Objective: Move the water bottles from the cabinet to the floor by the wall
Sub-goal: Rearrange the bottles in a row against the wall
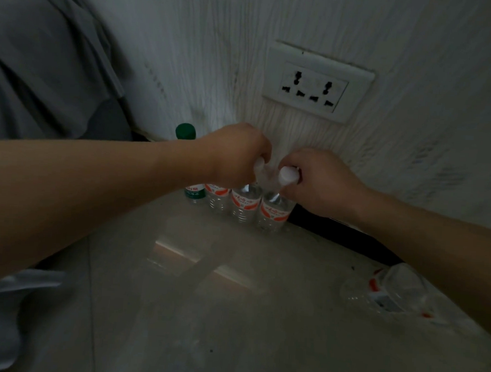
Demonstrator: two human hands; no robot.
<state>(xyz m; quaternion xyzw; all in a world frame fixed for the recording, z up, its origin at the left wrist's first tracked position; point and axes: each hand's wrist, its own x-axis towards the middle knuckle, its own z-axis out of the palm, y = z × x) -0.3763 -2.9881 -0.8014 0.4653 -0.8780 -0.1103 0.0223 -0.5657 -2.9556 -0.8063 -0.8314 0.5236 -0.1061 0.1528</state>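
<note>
My one view sits on my head, looking forward and down past my forearms to my left hand (234, 153) and right hand (322, 182). It is close: my grips fill mid-frame, the wall (277, 21) rises just beyond them, and the floor (230, 314) spreads beneath.

Four clear plastic water bottles (244, 204) stand upright in a row on the floor against the wall: three with red-and-white labels, and a green-capped, green-labelled bottle (191, 182) at the left end.
</note>
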